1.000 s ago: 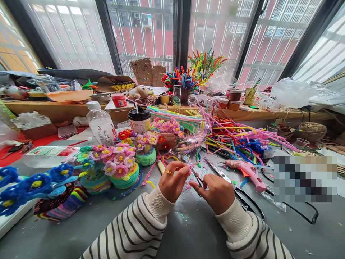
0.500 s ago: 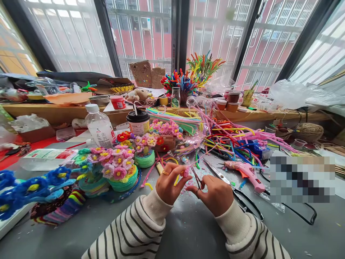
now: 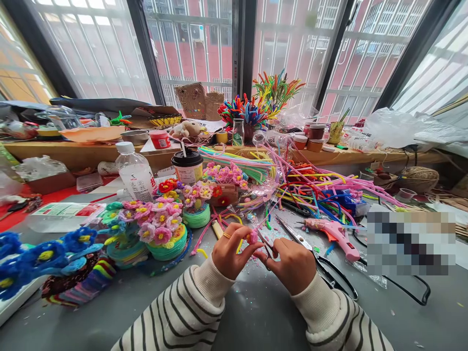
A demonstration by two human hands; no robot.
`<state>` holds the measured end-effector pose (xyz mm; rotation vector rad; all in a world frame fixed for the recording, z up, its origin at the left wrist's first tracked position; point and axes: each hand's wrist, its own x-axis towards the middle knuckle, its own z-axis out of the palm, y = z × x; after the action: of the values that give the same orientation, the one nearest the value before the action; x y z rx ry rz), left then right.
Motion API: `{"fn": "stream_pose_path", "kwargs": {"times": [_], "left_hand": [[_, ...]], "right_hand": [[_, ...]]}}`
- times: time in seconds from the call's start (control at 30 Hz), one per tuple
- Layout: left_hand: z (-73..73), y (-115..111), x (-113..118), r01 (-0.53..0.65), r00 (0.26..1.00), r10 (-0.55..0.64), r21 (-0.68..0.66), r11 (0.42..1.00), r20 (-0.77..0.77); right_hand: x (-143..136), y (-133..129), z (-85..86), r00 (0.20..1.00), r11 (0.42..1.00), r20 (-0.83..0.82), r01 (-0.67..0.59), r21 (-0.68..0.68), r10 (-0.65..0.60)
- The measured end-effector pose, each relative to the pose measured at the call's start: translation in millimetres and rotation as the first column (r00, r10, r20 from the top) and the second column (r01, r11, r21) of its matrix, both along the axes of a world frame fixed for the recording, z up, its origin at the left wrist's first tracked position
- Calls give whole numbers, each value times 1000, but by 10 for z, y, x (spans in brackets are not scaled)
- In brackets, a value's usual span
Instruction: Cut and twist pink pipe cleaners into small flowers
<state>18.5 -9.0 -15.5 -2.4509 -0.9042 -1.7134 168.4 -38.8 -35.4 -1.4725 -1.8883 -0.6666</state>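
Between thumb and fingertips, my left hand (image 3: 231,251) pinches a small pink pipe-cleaner flower (image 3: 252,237). My right hand (image 3: 292,263) is closed on a small pair of scissors (image 3: 268,245), its fingers in the handles. The blades point up and left and lie right beside the flower; whether they touch it I cannot tell. Pink and pale fluff is scattered on the grey table (image 3: 252,317) under both hands. Left of my left hand stands a pot of pink pipe-cleaner flowers (image 3: 161,222) with a green coiled base.
Large scissors (image 3: 300,239) and a pink glue gun (image 3: 334,236) lie right of my hands. Loose pipe cleaners (image 3: 314,180) are heaped behind. A water bottle (image 3: 134,173) and a lidded cup (image 3: 187,165) stand back left; blue flowers (image 3: 46,256) are at the left.
The flower has turned slightly in my left fingers, and the small scissors have come a little closer to it. Both hands stay in nearly the same place.
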Motion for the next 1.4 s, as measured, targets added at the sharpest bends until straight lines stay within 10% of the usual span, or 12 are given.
{"fn": "stream_pose_path", "kwargs": {"times": [0.4, 0.6, 0.77, 1.1, 1.4], "left_hand": [[-11, -12, 10, 92, 983, -47, -253, 963, 178], [71, 19, 13, 530, 786, -41, -637, 559, 617], [102, 48, 10, 669, 713, -54, -655, 351, 699], [149, 22, 37, 677, 714, -55, -668, 309, 698], [126, 33, 29, 678, 709, -38, -664, 315, 705]], "right_hand": [[32, -2, 23, 995, 996, -49, -80, 26, 81], [27, 13, 1, 931, 945, -339, -222, -238, 134], [-31, 5, 37, 706, 614, -691, -616, -494, 153], [-53, -30, 83, 614, 480, -762, -742, -469, 204], [-49, 20, -1, 648, 579, -745, -672, -462, 158]]}}
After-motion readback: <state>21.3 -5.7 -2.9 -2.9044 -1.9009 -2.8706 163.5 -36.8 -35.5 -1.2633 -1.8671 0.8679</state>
